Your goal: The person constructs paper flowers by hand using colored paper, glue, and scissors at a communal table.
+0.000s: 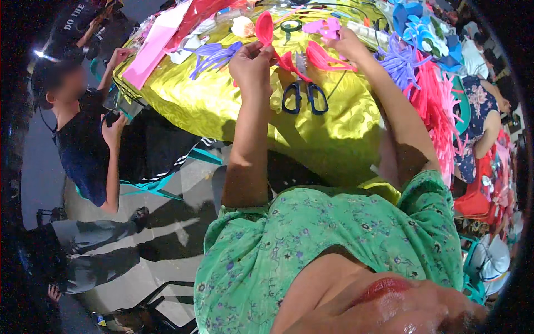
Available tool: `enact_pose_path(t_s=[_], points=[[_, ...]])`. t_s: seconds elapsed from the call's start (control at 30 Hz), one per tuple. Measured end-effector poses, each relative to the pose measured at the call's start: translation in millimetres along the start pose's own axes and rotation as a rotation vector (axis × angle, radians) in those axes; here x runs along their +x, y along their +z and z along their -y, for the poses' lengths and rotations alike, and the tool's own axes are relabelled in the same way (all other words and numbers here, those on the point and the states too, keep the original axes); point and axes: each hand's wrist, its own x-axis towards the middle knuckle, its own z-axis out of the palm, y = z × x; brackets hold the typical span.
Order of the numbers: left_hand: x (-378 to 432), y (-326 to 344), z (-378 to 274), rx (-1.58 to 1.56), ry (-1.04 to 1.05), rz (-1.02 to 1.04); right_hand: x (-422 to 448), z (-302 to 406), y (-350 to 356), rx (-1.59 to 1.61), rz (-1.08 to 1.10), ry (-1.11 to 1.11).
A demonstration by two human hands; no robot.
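My left hand (251, 66) pinches the stem of a red-pink spoon-shaped petal (264, 28) and holds it upright over the yellow tablecloth (187, 98). To the right, my right hand (349, 46) is closed around a pink tool (322, 27) that looks like a small glue gun, its narrow end towards the left. Between my hands lie scissors (304, 98) with dark blue handles, blades away from me. One red-pink petal (288, 62) partly covers the blades beside my left hand. More pink looped chenille stems (325, 56) rest just right of the scissors.
Purple chenille loops (215, 54) lie left, a pink sheet (146, 69) beyond them. A green tape roll (290, 26) sits farther back. At right are purple stems (398, 60), pink stems (434, 108) and blue flowers (425, 35). A seated person (87, 133) is at the left.
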Motion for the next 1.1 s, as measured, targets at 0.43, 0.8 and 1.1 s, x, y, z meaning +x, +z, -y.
enact_pose_path(t_s=[0.43,0.8,1.1], points=[[2,-8,7,-0.096,0.06,-0.022,2,-9,12,-0.084,-0.069,-0.108],[4,-21,15,-0.307,0.056,-0.017,-26,66,8,-0.313,-0.564,-0.405],[2,-34,21,-0.225,0.239,0.089,-57,93,48,-0.59,0.056,-0.553]])
